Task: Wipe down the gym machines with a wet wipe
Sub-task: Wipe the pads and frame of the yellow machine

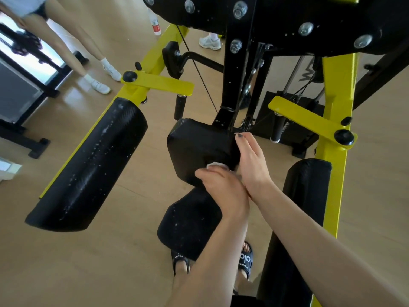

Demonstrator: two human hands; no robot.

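A black and yellow gym machine (336, 89) fills the view. Its small black square pad (197, 149) sits at the middle on a black post. My left hand (221, 189) holds a white wet wipe (215, 166) against the pad's near lower edge, with most of the wipe hidden under the fingers. My right hand (250, 160) grips the pad's right side, thumb on its top corner. A second black pad (188, 227) lies below, under my left forearm.
Long black roller pads stand at the left (88, 165) and right (305, 209) on yellow arms. A person's legs in white shoes (100, 86) are at the upper left, beside a black rack (24, 69). A water bottle (155, 24) stands on the wooden floor beyond.
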